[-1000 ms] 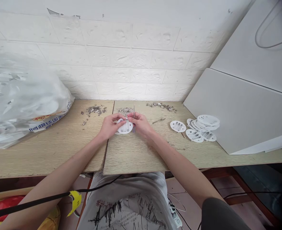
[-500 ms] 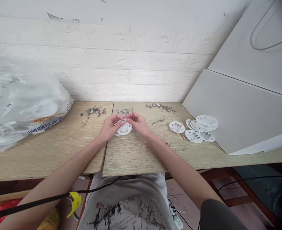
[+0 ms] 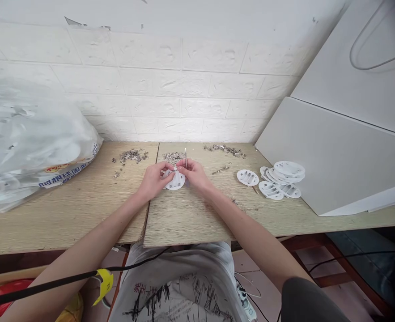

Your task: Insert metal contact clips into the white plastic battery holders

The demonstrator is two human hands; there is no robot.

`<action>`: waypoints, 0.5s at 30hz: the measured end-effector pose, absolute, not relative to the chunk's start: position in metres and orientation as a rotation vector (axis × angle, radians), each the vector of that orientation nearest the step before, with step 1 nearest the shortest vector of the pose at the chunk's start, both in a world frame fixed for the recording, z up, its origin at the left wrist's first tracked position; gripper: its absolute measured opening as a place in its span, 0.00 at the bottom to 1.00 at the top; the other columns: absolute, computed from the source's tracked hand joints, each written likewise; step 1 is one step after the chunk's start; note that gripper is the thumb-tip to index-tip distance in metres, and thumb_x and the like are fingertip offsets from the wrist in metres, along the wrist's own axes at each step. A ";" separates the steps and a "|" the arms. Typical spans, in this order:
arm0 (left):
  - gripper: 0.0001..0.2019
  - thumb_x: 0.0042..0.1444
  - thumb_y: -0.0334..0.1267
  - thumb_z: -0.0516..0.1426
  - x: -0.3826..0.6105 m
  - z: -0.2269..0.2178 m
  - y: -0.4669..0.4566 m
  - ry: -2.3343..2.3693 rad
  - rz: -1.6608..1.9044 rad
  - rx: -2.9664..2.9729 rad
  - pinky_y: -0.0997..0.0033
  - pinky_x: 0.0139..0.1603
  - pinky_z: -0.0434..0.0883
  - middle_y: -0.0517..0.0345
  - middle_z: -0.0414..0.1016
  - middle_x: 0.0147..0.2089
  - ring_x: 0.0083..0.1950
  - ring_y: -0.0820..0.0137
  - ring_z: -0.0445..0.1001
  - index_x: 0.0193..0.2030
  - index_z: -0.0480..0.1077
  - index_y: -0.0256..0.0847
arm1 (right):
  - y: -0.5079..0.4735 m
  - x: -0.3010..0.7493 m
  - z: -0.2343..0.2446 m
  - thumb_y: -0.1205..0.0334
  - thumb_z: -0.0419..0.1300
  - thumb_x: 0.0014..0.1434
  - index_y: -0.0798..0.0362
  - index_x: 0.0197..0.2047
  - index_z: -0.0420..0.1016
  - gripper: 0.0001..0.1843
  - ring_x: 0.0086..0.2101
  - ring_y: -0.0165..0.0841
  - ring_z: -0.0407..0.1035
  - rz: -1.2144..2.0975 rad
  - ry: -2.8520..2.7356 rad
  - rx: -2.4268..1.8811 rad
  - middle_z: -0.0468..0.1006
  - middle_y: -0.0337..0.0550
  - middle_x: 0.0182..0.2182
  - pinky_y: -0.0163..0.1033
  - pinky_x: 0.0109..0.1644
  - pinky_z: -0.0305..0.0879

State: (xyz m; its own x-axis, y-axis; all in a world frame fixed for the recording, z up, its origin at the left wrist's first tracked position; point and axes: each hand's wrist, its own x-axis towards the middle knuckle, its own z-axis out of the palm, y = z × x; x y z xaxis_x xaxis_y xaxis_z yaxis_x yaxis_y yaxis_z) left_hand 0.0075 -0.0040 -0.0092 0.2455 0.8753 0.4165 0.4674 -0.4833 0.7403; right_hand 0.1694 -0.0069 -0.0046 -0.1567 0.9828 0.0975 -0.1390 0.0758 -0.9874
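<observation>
A white round battery-holder plate with slots lies on the table between my hands. My left hand is closed on its left and far edge, thumb on top. My right hand has a thin screwdriver upright in its curled fingers, metal shaft up and a translucent handle end below. Its thumb and fingertip touch the plate's far edge close to the left fingertips. Any small part between the fingertips is too small to make out. Just behind my hands is a pile of small metal pieces.
More metal pieces lie at the back left and back right. Tweezers rest right of my hand. Several white plates are stacked by a grey panel; one plate lies apart. A filled plastic bag stands left.
My left thumb has shifted inward over the plate and the plate has turned slightly. The screwdriver in my right hand stands a little more upright.
</observation>
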 end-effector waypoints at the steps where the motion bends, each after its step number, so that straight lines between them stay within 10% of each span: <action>1: 0.10 0.51 0.44 0.58 0.007 -0.010 -0.004 1.228 1.156 2.056 0.68 0.35 0.72 0.54 0.77 0.37 0.34 0.67 0.75 0.36 0.72 0.40 | -0.007 0.170 -0.005 0.59 0.63 0.48 0.54 0.34 0.70 0.10 0.28 0.27 0.64 1.321 -1.270 -0.963 0.70 0.36 0.27 0.35 0.32 0.61; 15: 0.13 0.48 0.46 0.62 0.011 -0.011 -0.003 1.119 1.215 1.837 0.66 0.37 0.76 0.53 0.77 0.35 0.39 0.65 0.76 0.34 0.71 0.38 | -0.005 0.171 -0.004 0.60 0.66 0.45 0.54 0.34 0.70 0.14 0.28 0.27 0.64 1.279 -1.297 -0.965 0.70 0.37 0.28 0.35 0.32 0.61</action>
State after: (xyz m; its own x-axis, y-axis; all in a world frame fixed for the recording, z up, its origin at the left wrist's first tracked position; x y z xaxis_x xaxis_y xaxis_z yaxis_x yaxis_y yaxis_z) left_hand 0.0106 -0.0034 -0.0114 0.2028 0.9067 0.3699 0.2950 -0.4168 0.8598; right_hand 0.1710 -0.0052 -0.0043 -0.1491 0.9805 0.1278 -0.1138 0.1114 -0.9872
